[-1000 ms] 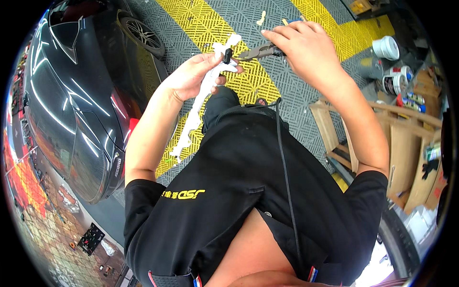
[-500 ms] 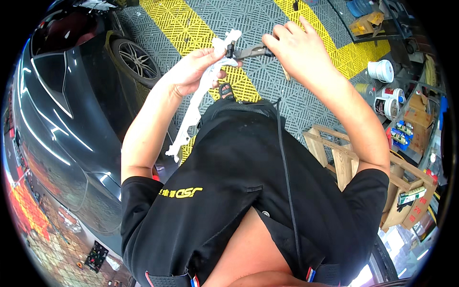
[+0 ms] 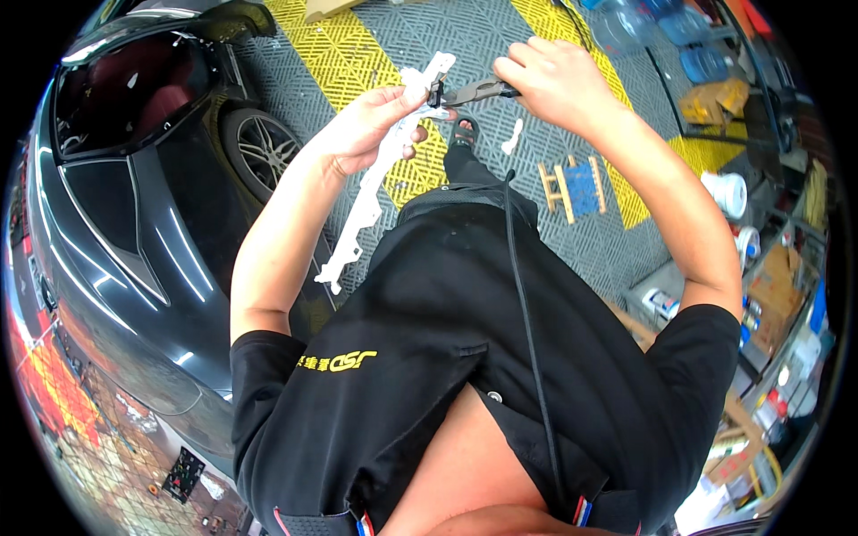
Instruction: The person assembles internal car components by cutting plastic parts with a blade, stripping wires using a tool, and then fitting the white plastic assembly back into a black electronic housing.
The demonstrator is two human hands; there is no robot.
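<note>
A long, white, notched plastic bracket (image 3: 360,214) slants down from my left hand (image 3: 371,129), whose fingers and thumb pinch it near its upper end. At that end sits a small black clip (image 3: 436,94). My right hand (image 3: 561,85) is wrapped round the dark handles of a pair of pliers (image 3: 481,92). The metal jaws point left and meet the black clip; whether they are clamped on it is too small to tell. Both hands are raised in front of me above the floor.
A dark car (image 3: 134,196) with a wheel (image 3: 259,147) stands close on my left. On the grey and yellow grid floor are a small wooden stool (image 3: 583,189) with a blue seat and a white piece (image 3: 512,136). Buckets (image 3: 726,195) and a loaded shelf line the right.
My view of the floor and car has shifted as I moved; the stool and white piece now show more fully. Bracket and pliers stay together, nearly unchanged in my hands.
</note>
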